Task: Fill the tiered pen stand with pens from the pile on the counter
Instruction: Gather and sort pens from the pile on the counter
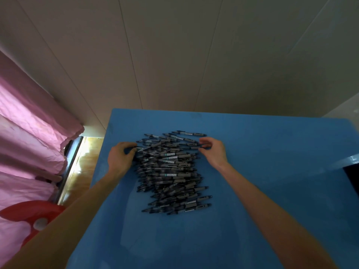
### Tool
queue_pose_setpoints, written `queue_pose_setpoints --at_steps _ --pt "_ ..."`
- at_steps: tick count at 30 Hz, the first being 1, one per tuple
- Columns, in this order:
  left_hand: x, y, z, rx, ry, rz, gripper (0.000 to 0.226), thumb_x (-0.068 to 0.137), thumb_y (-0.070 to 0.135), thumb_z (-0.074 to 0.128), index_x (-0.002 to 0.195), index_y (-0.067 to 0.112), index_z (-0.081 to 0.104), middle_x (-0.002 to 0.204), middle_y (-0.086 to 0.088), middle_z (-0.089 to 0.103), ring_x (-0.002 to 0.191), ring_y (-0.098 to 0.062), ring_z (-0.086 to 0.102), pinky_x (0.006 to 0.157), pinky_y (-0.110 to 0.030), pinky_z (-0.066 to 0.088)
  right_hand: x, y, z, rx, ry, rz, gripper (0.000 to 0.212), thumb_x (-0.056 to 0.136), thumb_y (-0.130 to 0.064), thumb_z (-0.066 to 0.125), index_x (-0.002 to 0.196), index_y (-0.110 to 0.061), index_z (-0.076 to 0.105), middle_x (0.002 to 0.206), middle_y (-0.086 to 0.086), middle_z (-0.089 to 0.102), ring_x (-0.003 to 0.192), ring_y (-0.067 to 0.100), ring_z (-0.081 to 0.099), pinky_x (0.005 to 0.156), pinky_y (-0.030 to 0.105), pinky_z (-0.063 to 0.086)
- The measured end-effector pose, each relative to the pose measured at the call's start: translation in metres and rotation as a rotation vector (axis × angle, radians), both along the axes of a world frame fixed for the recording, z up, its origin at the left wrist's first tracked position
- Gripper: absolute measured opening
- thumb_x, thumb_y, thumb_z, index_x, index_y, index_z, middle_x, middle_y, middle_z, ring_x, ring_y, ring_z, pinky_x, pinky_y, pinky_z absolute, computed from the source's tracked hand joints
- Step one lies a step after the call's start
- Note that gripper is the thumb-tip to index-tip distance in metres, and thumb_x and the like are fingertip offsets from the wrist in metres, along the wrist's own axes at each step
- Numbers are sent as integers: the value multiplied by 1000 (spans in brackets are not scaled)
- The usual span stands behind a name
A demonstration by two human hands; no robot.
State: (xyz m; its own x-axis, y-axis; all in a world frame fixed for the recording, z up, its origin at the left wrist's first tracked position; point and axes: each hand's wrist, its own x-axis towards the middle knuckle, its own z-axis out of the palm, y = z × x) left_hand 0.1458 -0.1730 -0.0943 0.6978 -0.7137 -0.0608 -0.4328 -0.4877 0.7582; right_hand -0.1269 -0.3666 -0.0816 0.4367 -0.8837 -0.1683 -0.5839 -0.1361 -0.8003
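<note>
Pile of pens (172,171) lies mid-counter on the blue counter (272,171), large and seemingly whole; no tiered pen stand in view, so filling looks barely begun, nearly everything left. Left hand (120,156) at the pile's far-left edge, fingers curled onto pen ends; right hand (212,152) at the far-right edge, thumb and fingertips pinching pen tips. Pink curtain (29,133) hangs left, a red object (33,214) below it.
</note>
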Motion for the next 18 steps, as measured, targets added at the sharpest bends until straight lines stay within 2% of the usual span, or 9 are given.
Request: queue_pose_setpoints --at_steps 7,14,18 --pt "30 -3 -3 32 17 -127 16 95 8 70 107 12 79 112 -7 74 106 -26 68 99 -45 54 -7 -2 -8 -52 -52 -30 23 88 -6 77 111 -9 76 101 -3 73 95 9 67 92 24 55" --pt "39 -12 1 35 -65 -267 19 91 -2 70 98 12 81 106 -5 75 100 -24 69 96 -40 55 0 -8 -8 -63 -69 -13 17 88 -8 77 106 -9 78 98 -2 75 92 8 69 89 23 56" --pt "45 -11 7 54 -95 -342 34 88 -4 72 92 29 77 102 0 73 96 -21 69 91 -34 55 -1 -10 -9 -75 -72 -32 14 89 -10 77 103 -11 79 95 -5 74 92 8 69 90 24 56"
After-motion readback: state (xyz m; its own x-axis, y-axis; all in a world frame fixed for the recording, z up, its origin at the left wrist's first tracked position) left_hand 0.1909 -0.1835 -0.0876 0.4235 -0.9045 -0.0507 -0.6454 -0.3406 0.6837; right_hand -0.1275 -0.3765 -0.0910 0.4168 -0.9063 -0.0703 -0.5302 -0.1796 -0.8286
